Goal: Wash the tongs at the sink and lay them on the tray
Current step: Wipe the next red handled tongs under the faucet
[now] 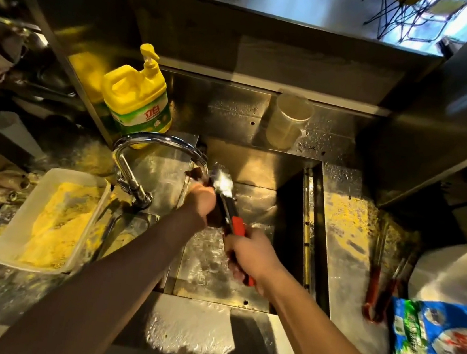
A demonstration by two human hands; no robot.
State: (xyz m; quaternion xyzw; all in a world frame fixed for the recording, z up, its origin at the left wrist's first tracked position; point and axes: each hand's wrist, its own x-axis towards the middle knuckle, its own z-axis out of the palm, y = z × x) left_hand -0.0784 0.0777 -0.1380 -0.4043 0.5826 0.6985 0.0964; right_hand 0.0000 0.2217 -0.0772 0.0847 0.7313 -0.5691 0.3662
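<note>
Tongs mid-frame over sink, under faucet spout. We see right hand wrapped round red handles; left hand seems to clutch metal ends, blurred. Tray of yellow crumb lower left.

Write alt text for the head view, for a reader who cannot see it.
Over a steel sink, a person's right hand grips red-handled tongs under the faucet while the left hand rubs their metal end. A yellow detergent jug stands behind.
</note>
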